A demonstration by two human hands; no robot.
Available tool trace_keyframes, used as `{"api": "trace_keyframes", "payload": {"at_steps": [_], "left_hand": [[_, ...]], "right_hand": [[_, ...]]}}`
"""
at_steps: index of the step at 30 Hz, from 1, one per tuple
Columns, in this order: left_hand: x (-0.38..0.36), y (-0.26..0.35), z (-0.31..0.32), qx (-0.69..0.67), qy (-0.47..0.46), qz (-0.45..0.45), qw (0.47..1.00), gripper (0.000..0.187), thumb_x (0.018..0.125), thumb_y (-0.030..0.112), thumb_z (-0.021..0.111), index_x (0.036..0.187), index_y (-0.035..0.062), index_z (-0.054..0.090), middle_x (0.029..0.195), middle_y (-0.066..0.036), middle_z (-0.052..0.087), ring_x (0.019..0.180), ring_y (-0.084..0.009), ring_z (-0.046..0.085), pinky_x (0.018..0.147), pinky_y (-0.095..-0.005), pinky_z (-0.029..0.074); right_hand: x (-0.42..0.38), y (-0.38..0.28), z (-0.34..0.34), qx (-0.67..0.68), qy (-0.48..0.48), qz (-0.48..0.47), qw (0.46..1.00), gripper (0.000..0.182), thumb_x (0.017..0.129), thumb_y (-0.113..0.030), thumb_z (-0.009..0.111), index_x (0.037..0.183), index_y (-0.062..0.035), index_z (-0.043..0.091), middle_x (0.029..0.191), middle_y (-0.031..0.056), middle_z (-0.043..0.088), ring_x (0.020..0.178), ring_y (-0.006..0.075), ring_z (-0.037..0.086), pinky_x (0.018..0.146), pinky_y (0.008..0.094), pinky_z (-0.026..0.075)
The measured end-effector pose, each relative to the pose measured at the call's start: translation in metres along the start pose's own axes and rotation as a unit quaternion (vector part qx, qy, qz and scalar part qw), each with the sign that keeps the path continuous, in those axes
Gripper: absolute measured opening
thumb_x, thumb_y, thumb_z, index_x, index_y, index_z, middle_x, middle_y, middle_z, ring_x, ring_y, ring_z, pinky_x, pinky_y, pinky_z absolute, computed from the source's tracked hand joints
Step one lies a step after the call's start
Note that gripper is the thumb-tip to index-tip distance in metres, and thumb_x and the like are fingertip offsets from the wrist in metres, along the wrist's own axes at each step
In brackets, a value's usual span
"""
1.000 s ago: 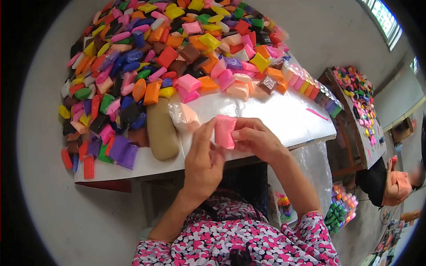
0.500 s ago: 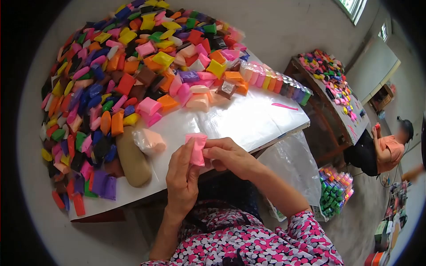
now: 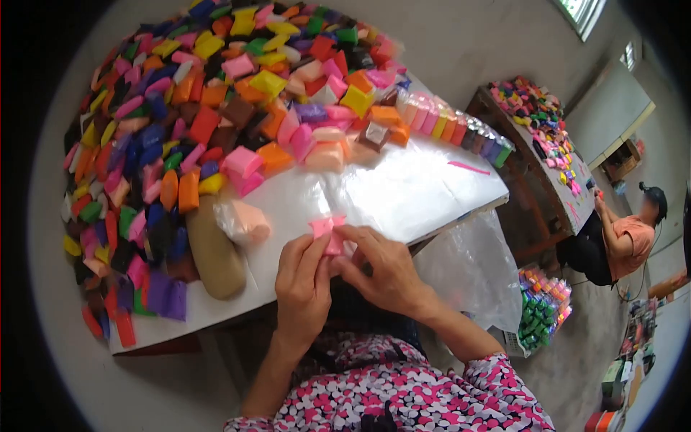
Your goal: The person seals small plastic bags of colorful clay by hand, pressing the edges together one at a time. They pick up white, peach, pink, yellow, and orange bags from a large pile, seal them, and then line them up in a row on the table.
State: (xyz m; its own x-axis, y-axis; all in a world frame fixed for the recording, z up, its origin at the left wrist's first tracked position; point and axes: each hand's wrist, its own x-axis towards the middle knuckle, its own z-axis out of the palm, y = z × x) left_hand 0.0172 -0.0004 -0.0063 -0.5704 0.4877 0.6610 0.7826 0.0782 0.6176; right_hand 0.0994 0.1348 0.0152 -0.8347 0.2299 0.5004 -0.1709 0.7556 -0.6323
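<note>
Between my hands, near the table's front edge, is a small pink packet (image 3: 328, 235), which looks like wrapped modelling clay. My left hand (image 3: 302, 282) pinches its left side with the fingers pointing up. Its right side is gripped by the fingertips of my right hand (image 3: 385, 270). Fingers cover the packet's lower part. Just left of my hands lie a peach lump in a clear bag (image 3: 245, 221) and a long tan roll (image 3: 214, 252).
A heap of coloured packets (image 3: 209, 122) covers the left and back of the white table (image 3: 403, 194). Along the back right lies a clear strip of multicoloured packets (image 3: 453, 129). A plastic bag (image 3: 471, 270) hangs at right. A seated person (image 3: 626, 241) works at another table.
Both hands have shifted slightly right with the pink packet. My right fingers now press closer over it and the packet's top edge spreads wider. The other person's hands have lowered.
</note>
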Motion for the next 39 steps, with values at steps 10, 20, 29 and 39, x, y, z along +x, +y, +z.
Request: {"api": "trace_keyframes", "payload": {"at_steps": [10,20,29,39], "left_hand": [[0.001,-0.001,-0.004,0.102,0.009,0.002,0.995,0.017,0.083,0.005,0.067,0.098,0.0029,0.059,0.090,-0.010,0.058,0.084,-0.0282,0.051,0.075,-0.0380,0.043],[0.004,-0.005,0.000,0.120,-0.010,0.045,0.992,0.009,0.081,0.002,0.064,0.086,0.0017,0.056,0.084,-0.011,0.053,0.078,-0.0304,0.048,0.072,-0.0414,0.040],[0.000,-0.007,0.003,0.148,-0.013,0.084,0.985,0.008,0.080,-0.001,0.062,0.085,0.0008,0.056,0.084,-0.010,0.053,0.078,-0.0302,0.048,0.073,-0.0402,0.040],[0.003,-0.011,-0.005,0.113,-0.064,0.102,0.986,0.015,0.073,0.000,0.061,0.085,0.0033,0.054,0.086,-0.010,0.048,0.083,-0.0287,0.047,0.075,-0.0394,0.038]], "right_hand": [[-0.013,0.013,0.017,-0.033,0.093,-0.006,0.995,0.025,0.081,-0.003,0.070,0.103,-0.0019,0.058,0.086,0.0130,0.060,0.064,0.0267,0.062,0.056,0.0360,0.050],[-0.014,0.020,0.016,-0.072,0.113,-0.063,0.989,0.019,0.079,0.001,0.069,0.091,-0.0023,0.055,0.082,0.0110,0.058,0.059,0.0251,0.060,0.050,0.0342,0.047],[-0.013,0.025,0.017,-0.170,0.087,-0.114,0.975,0.022,0.072,0.001,0.067,0.082,-0.0043,0.048,0.072,0.0093,0.049,0.060,0.0254,0.056,0.048,0.0354,0.044],[-0.010,0.022,0.008,-0.233,0.075,-0.118,0.962,0.020,0.074,-0.006,0.069,0.077,-0.0072,0.049,0.072,0.0069,0.046,0.060,0.0225,0.056,0.050,0.0347,0.045]]}}
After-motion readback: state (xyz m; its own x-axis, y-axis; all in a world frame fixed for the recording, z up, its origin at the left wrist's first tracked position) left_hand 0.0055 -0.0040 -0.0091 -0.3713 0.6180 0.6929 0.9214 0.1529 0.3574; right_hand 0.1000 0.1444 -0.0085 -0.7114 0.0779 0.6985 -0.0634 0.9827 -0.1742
